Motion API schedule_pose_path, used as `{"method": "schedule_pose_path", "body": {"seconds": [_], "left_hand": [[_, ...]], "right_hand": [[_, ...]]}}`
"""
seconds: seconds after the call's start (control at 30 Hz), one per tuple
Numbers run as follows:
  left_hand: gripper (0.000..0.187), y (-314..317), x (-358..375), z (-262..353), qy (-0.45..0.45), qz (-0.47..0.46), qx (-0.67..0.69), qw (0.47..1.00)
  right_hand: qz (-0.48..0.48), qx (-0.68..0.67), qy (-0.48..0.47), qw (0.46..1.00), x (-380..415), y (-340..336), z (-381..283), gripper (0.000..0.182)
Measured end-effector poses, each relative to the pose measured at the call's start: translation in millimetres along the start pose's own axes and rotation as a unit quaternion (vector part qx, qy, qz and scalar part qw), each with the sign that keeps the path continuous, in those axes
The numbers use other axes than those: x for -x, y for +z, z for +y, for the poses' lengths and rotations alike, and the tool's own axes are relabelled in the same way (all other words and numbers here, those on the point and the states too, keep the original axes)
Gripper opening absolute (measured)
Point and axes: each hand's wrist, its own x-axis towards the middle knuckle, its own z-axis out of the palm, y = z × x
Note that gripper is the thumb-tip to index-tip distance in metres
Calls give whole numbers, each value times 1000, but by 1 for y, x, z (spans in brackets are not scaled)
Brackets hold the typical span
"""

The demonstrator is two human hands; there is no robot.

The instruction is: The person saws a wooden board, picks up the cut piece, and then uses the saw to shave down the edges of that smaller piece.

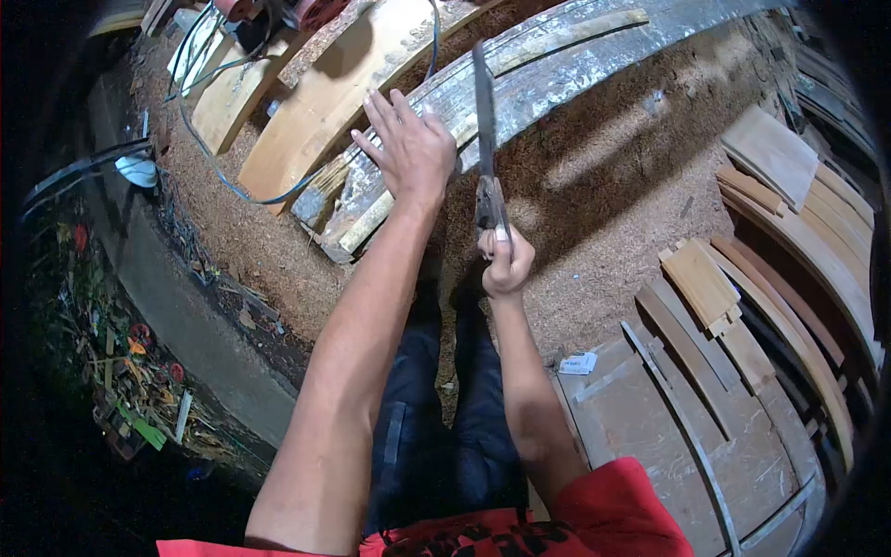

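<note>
My right hand (507, 261) is closed around the handle of a hand saw (484, 116). The saw's blade points away from me and lies across a narrow wood strip (371, 223) on a paint-spattered bench plank (566, 84). To the left of the blade, my left hand (411, 148) rests with fingers spread over the bench and the strip, holding nothing. The palm hides part of the wood under it. Another stretch of thin strip (571, 42) runs along the bench beyond the blade.
Broad curved boards (325, 111) lie left of the bench, with a blue cable (215, 165) over them. Sawdust (613, 213) covers the ground. At right, a worn table (640, 436) holds cut wood pieces (703, 288) beside stacked curved planks (826, 241). Scrap (139, 371) litters the far left.
</note>
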Motion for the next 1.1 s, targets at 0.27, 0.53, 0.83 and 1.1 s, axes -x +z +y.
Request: {"method": "schedule_pose_path", "body": {"seconds": [0.27,0.53,0.83,1.1], "left_hand": [[64,3,-1,-1,1,-7,-18,1000],[64,-11,1,5,-7,-44,-8,999],[63,0,0,3,12,10,4,1000],[65,2,-7,-2,16,17,-13,1000]], "right_hand": [[-15,42,-47,998,-4,-7,-11,39],[-22,34,-32,999,30,-16,-14,41],[-19,2,-13,1000,17,-12,-7,45],[-16,11,-21,1000,46,-23,-12,43]]}}
